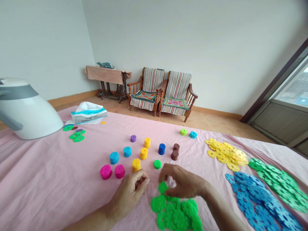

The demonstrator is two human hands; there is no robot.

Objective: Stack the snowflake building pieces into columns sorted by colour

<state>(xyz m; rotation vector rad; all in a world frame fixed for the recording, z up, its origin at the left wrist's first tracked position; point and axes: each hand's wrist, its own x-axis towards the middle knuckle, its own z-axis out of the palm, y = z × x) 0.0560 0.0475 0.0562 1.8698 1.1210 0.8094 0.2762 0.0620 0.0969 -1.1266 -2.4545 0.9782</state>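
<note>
My left hand (pixel 133 189) is closed above the pink cloth, fingers curled against the thumb; what it may hold is hidden. Just behind it stands a stack of yellow notched discs (pixel 136 164). My right hand (pixel 184 181) is bent over a green notched disc (pixel 163 187), its fingertips and thumb at the disc's edges. Below that hand spreads a loose heap of green notched discs (pixel 176 216). Beyond the hands are a small green stack (pixel 157 164), a dark blue stack (pixel 162 149), brown stacks (pixel 175 155), light blue stacks (pixel 114 158) and magenta stacks (pixel 106 172).
Loose yellow discs (pixel 227 153), blue discs (pixel 260 200) and darker green discs (pixel 280 183) lie in heaps at right. A white kettle (pixel 33 112) and a tissue box (pixel 89 115) stand at left. Two wooden chairs (pixel 154 93) are beyond the table.
</note>
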